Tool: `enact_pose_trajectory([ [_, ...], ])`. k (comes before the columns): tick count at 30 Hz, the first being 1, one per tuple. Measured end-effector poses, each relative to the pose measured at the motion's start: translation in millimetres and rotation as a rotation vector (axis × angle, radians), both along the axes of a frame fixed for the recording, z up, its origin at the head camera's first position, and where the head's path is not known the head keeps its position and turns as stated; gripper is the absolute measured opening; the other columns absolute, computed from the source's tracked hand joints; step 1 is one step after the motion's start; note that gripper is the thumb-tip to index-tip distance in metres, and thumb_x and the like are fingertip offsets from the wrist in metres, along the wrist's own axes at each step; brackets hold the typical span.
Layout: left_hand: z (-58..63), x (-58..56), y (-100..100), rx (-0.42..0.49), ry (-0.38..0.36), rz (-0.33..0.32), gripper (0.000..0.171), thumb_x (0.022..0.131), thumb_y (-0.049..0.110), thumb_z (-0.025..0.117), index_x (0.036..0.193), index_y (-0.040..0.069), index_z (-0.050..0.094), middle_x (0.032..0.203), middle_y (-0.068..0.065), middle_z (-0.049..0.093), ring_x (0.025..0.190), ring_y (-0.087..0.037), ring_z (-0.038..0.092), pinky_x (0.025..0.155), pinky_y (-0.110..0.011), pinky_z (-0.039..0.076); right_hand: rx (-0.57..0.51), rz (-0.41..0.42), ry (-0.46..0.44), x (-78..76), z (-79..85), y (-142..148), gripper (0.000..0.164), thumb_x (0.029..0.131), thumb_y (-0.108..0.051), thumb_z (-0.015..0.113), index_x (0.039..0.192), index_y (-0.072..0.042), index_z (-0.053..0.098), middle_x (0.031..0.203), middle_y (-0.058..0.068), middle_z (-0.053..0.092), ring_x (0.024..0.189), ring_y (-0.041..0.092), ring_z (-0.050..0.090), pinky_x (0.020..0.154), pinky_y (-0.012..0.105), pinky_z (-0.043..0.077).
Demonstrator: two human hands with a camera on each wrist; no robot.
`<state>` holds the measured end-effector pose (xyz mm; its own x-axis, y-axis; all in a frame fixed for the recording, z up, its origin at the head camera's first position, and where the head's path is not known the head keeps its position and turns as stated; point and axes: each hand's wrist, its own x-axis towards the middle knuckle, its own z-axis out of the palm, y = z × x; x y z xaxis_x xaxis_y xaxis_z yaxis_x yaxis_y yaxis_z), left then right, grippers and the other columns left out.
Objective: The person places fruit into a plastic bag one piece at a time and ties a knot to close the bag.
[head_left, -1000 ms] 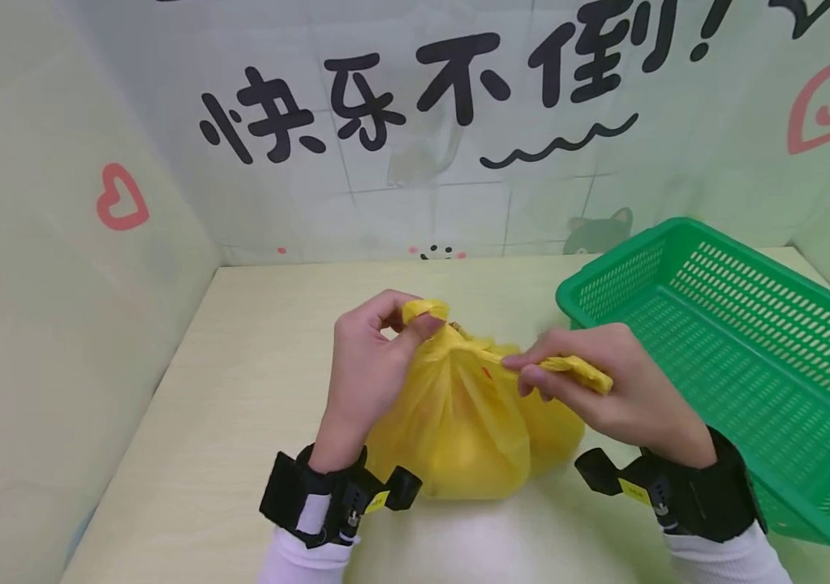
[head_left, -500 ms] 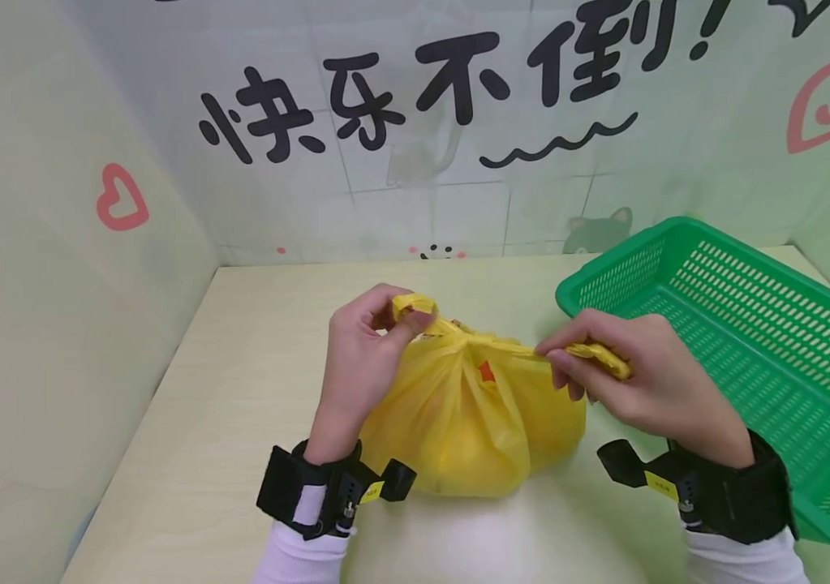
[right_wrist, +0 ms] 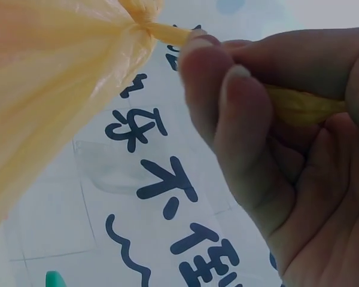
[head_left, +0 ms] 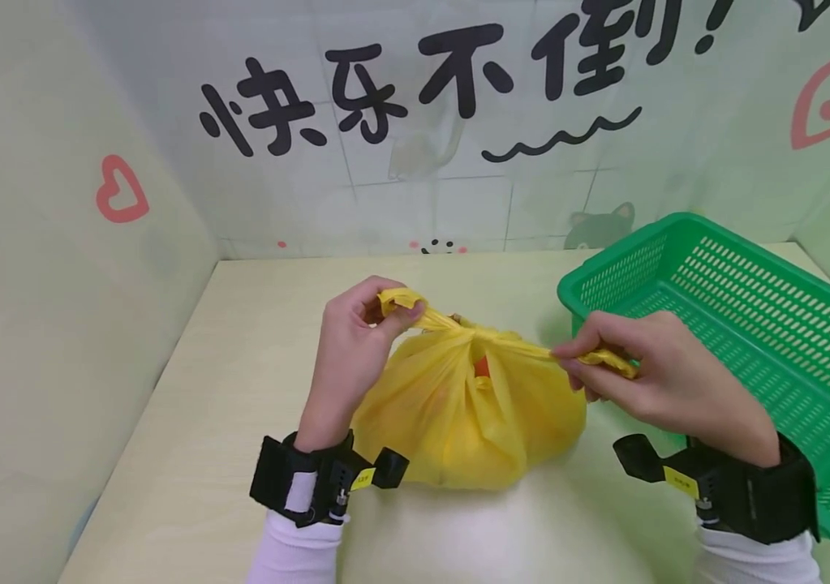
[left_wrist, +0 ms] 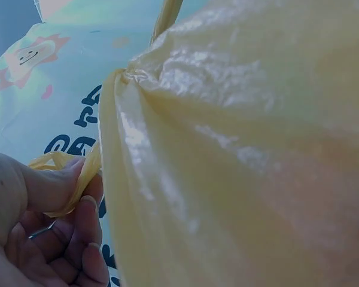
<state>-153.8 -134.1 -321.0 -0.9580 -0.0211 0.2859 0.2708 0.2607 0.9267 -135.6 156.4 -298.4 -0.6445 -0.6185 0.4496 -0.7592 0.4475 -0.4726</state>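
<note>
A full yellow plastic bag (head_left: 451, 422) sits on the table, its neck gathered and crossed at the top. My left hand (head_left: 349, 349) pinches one twisted handle between thumb and fingers, left of the gathered neck. On the other side, my right hand (head_left: 655, 373) pinches the second handle, whose loose end lies across the palm. Both handles look stretched taut from the middle. Something reddish shows near the top of the bag; what it holds is otherwise hidden. The left wrist view shows the left thumb (left_wrist: 54, 185) on the looped handle; the right wrist view shows the right fingertips (right_wrist: 209, 84) gripping the other.
A green perforated plastic basket (head_left: 743, 357) stands at the right, behind and beside the right hand. The pale wooden table (head_left: 225, 389) meets a back wall sheet (head_left: 415, 195) with black lettering and a left side wall (head_left: 57, 324).
My hands have moved apart, the left to the left and the right to the right. The handles are drawn tighter and the bag's neck has cinched in.
</note>
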Motion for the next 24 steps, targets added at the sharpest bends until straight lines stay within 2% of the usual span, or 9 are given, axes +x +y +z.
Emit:
enact_pose_trajectory([
  [8, -0.1, -2.6, -5.2, -0.029, -0.028, 0.01, 0.01, 0.085, 0.009, 0.076, 0.092, 0.003, 0.073, 0.087, -0.012, 0.07, 0.069, -0.024, 0.057, 0.064, -0.022, 0.048, 0.04, 0.021, -0.008, -0.3, -1.5, 6.4, 0.031, 0.079, 0.008, 0.073, 0.088, -0.02, 0.065, 0.073, -0.015, 0.066, 0.058, -0.007, 0.052, 0.043, 0.012, 0.031],
  [14, -2.4, -6.1, -11.1, -0.033, -0.032, -0.015, 0.009, 0.085, 0.006, 0.075, 0.092, 0.0, 0.073, 0.084, -0.011, 0.069, 0.066, -0.022, 0.056, 0.065, -0.022, 0.05, 0.045, 0.068, -0.012, -2.6, -3.4, 10.2, 0.034, 0.078, 0.009, 0.073, 0.087, -0.022, 0.063, 0.078, -0.01, 0.071, 0.06, -0.006, 0.052, 0.048, 0.01, 0.038],
  [18, -4.6, -8.2, -14.7, -0.017, -0.064, -0.025, 0.011, 0.085, 0.004, 0.074, 0.094, -0.003, 0.072, 0.084, -0.008, 0.069, 0.069, -0.021, 0.059, 0.068, -0.022, 0.053, 0.05, 0.099, -0.02, -4.3, -5.7, 13.1, 0.037, 0.076, 0.009, 0.075, 0.086, -0.024, 0.063, 0.078, -0.011, 0.071, 0.061, -0.005, 0.054, 0.049, 0.009, 0.037],
  [24, -6.0, -9.8, -17.7, 0.005, -0.114, -0.007, 0.012, 0.085, 0.004, 0.074, 0.095, -0.002, 0.072, 0.081, -0.003, 0.067, 0.065, -0.017, 0.053, 0.061, -0.022, 0.042, 0.07, 0.11, -0.048, -6.4, -8.9, 16.4, 0.037, 0.077, 0.006, 0.076, 0.086, -0.026, 0.062, 0.074, -0.018, 0.066, 0.062, -0.006, 0.053, 0.047, 0.011, 0.035],
])
